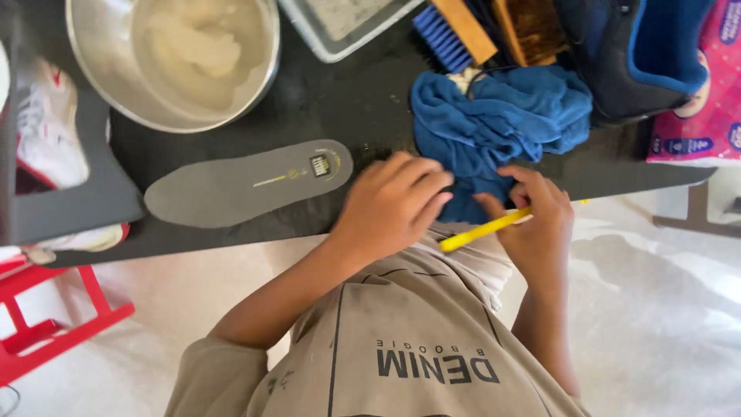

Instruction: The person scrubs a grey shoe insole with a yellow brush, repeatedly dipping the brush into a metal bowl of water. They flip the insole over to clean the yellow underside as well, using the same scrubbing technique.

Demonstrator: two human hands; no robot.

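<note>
Left hand: the left hand (394, 202) lies palm down with fingers curled over the near edge of the crumpled blue terry cloth (494, 123); whether it pinches the fabric I cannot tell.
Right hand: the right hand (536, 220) is clenched around a slim yellow plastic handle (482, 230), thumb and fingers wrapped on it, the fingertips touching the cloth's near edge.
Yellow handle: it slants out of the grip toward the left hand, its free end just below that hand's fingers; the working end is hidden inside the fist.
Cloth: bunched on the black tabletop (340, 100), just beyond both hands.
Bowl: a round steel mixing bowl (100, 85), well beyond the left hand, holds pale soapy foam (197, 50).
Tray: a grey rectangular tray (340, 42) beyond the cloth; its contents are cut off by the frame.
Insole: a flat grey foam insole (239, 184) lies just beside the left hand, on its outer side.
Brushes: a blue-bristled wooden brush (451, 31) and a brown-bristled brush (532, 27) lie beyond the cloth.
Shoe: a dark blue shoe (633, 62) stands beyond the right hand.
</note>
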